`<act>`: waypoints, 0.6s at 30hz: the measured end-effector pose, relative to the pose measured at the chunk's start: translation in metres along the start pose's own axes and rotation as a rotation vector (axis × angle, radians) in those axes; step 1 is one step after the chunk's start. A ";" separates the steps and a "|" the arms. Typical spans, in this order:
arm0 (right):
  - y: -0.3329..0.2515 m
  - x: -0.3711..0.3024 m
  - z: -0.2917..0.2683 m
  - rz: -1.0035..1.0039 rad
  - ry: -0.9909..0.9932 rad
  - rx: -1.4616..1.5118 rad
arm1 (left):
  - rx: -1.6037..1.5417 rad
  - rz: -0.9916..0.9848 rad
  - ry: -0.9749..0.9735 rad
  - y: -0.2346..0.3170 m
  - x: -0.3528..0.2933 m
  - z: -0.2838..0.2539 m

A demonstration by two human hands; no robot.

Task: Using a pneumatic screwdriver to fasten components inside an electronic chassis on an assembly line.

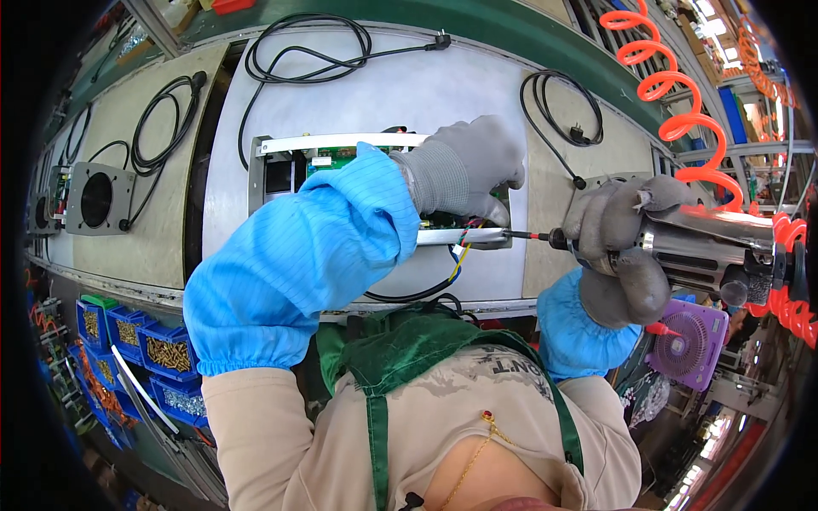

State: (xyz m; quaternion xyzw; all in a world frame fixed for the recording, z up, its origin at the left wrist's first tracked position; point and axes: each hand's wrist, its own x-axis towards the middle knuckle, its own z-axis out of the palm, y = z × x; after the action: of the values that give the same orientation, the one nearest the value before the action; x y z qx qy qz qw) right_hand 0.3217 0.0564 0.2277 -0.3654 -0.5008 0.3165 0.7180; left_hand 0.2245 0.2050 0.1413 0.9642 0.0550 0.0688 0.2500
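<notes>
Open metal chassis (298,143) with a green circuit board inside is lying on the worktop (477,77) right in front of the wearer, and from my remote seat it's the biggest thing at the hands. Next is a silver power screwdriver (699,244): the right hand (609,230), grey-gloved, is wrapped firmly around it, bit pointing at the chassis's near right corner. Can't tell if the tip actually touches. Left hand (469,166), same glove, is draped over the chassis's right end, fingers half curled; I can't tell if they're pinching anything.

Worktop's pale, with a grey box (123,200) with a round black opening off left, plus a looped black cord (441,40) beyond the chassis.

Room-wise: orange coiled hose (711,175) at right, blue bins (175,375) lower left, purple fan (686,341) lower right, and tiny brass-coloured hardware (168,353) in the bins.
</notes>
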 end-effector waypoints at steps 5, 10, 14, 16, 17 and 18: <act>0.006 0.008 -0.010 -0.072 -0.234 -0.162 | 0.015 0.016 0.014 0.001 -0.001 0.000; 0.007 0.011 -0.015 -0.066 -0.223 -0.131 | 0.012 0.006 -0.006 -0.003 0.006 -0.003; 0.015 0.013 -0.007 -0.082 -0.228 -0.128 | -0.003 0.014 0.013 -0.009 -0.002 -0.005; 0.020 0.022 -0.015 -0.022 -0.379 0.173 | 0.023 0.008 0.050 -0.007 -0.008 -0.004; 0.020 0.019 -0.016 -0.009 -0.419 0.247 | 0.059 -0.038 0.075 -0.002 -0.014 -0.003; 0.021 0.014 -0.021 0.020 -0.360 0.223 | 0.203 -0.098 0.100 0.011 -0.016 -0.002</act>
State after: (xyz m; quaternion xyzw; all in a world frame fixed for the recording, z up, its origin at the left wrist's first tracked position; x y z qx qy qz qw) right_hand 0.3436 0.0750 0.2122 -0.2261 -0.5794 0.4372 0.6497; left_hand 0.2093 0.1941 0.1466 0.9761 0.1212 0.0985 0.1513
